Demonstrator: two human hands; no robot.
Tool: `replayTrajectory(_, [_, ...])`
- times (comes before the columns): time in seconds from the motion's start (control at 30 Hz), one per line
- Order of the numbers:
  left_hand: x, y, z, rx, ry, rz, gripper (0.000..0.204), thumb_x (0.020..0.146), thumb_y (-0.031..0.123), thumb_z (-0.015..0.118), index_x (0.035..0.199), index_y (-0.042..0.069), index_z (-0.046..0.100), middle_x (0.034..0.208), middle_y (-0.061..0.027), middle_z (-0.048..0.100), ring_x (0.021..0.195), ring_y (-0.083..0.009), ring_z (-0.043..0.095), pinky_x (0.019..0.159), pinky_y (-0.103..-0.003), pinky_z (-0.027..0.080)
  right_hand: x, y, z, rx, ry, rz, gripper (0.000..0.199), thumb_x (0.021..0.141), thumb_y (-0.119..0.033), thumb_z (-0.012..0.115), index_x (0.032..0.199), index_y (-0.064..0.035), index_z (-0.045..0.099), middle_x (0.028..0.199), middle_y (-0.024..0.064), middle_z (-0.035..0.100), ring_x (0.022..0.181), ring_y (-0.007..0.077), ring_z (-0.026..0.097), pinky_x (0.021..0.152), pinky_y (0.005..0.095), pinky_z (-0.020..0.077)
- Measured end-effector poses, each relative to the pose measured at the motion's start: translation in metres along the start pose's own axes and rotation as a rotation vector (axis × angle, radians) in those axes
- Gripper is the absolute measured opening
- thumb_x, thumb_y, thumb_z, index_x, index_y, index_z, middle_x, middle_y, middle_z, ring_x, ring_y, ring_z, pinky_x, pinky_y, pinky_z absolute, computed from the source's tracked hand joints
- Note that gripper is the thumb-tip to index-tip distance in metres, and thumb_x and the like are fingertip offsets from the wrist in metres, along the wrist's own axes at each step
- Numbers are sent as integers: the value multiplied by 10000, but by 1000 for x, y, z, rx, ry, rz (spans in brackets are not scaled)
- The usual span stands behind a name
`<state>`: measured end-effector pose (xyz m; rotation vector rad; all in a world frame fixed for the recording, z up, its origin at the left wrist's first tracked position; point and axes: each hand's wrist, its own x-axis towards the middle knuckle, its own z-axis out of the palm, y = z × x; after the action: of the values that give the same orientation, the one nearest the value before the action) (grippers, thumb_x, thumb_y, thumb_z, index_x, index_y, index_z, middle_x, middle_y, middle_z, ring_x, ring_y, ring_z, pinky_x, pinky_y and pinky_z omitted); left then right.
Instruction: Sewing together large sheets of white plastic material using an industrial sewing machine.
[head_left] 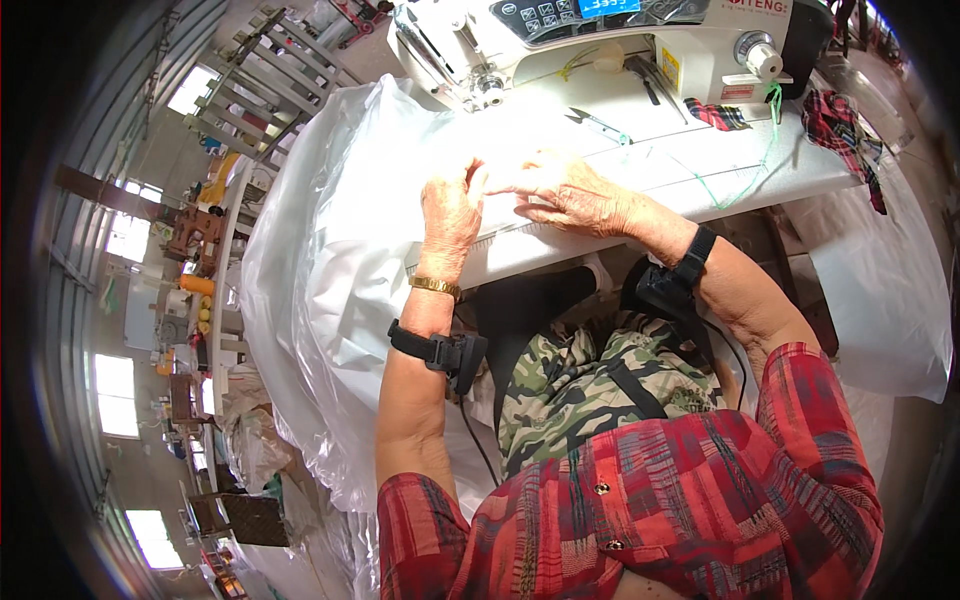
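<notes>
On the bright front of the sewing table (690,180), both my hands are close together, their fingertips almost meeting. My left hand (452,212) is closed, thumb and forefinger pinched at the edge of a glossy white sheet (335,225). My right hand (578,196) has its fingers bent and drawn together, pointing left. Glare washes out whatever lies between the fingertips. The sheet spreads left from the table and hangs down beside my left arm. Beyond my hands stands a white sewing machine (690,60), its needle area (487,88) just past the left hand.
Small thread snips (600,126) lie behind my right hand, near loose green thread (725,195). A plaid scrap (716,114) rests by the machine, and plaid cloth (845,130) hangs over the right edge. A metal rack (270,85) and a cluttered bench (225,260) are at the left.
</notes>
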<state>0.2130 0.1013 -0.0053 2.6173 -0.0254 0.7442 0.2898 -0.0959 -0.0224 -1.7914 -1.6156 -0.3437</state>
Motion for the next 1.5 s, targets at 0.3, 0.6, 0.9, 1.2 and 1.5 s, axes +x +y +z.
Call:
replayTrajectory(0.3, [-3, 3, -2, -336, -14, -176, 162, 879, 66, 695, 972, -66, 681, 832, -54, 694, 771, -89, 620, 718, -264, 524, 0, 5, 8, -124, 23, -105, 257, 910, -287, 627, 1095, -114, 671, 1078, 77, 591, 1053, 289, 528, 929, 430, 446])
replayTrajectory(0.6, [-2, 3, 7, -304, 13, -168, 124, 887, 54, 680, 947, -54, 683, 813, -31, 675, 742, -78, 600, 695, -248, 514, 2, -4, -2, -51, 41, -10, 238, 886, -223, 648, 1095, -110, 657, 1056, 90, 599, 1033, 295, 547, 898, 427, 447])
replayTrajectory(0.9, [-2, 1, 15, -462, 42, -181, 113, 893, 62, 679, 922, -47, 682, 799, -26, 669, 734, -70, 592, 683, -244, 503, 1, -2, 4, -159, 8, -157, 301, 887, -229, 645, 1163, -109, 635, 1051, 67, 618, 1070, 279, 554, 979, 444, 424])
replayTrajectory(1.2, [1, 3, 17, -522, 76, -233, 114, 881, 65, 689, 903, -47, 681, 799, -32, 674, 738, -76, 598, 692, -243, 504, 1, -7, 3, -147, 38, -112, 294, 830, -192, 660, 1115, -125, 634, 1021, 61, 614, 1096, 264, 556, 1016, 435, 415])
replayTrajectory(1.5, [1, 3, 7, -607, -110, -343, 200, 816, 142, 741, 837, -50, 691, 722, -40, 681, 674, -78, 590, 643, -249, 496, 3, -11, 4, -202, 44, -288, 241, 842, -178, 660, 1080, -177, 626, 1034, 47, 619, 1122, 248, 547, 1016, 432, 421])
